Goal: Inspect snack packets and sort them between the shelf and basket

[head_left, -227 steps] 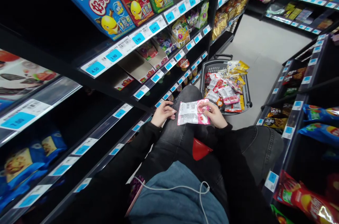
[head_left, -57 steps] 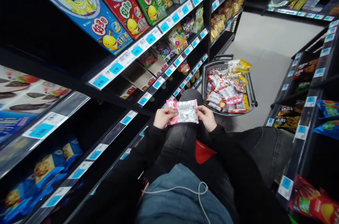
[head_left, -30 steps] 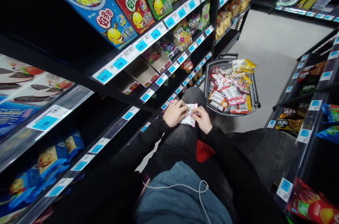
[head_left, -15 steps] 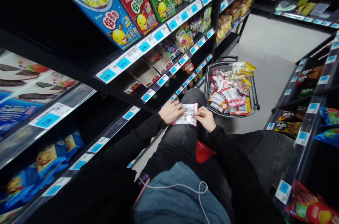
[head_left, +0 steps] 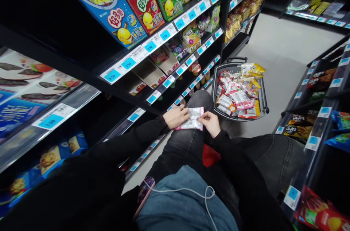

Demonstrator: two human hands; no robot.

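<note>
I crouch in a shop aisle with a pink and white snack packet [head_left: 193,118] lying across my raised knee. My left hand [head_left: 176,117] presses on the packet's left half, fingers curled over its edge. My right hand [head_left: 212,123] pinches its right edge between thumb and fingers. Just beyond my knee, a dark shopping basket [head_left: 261,94] on the floor is heaped with similar pink, white and yellow packets [head_left: 236,92].
Black shelving [head_left: 153,41] with blue price tags runs along my left, holding cartoon boxes [head_left: 109,3] and small sweets. Another shelf unit [head_left: 314,114] with snack bags lines the right. Pale floor [head_left: 276,52] stretches ahead. A white cable [head_left: 188,192] crosses my lap.
The packet was held up between both hands, then brought down onto my knee. Over the last half second both hands stay on it, hardly moving.
</note>
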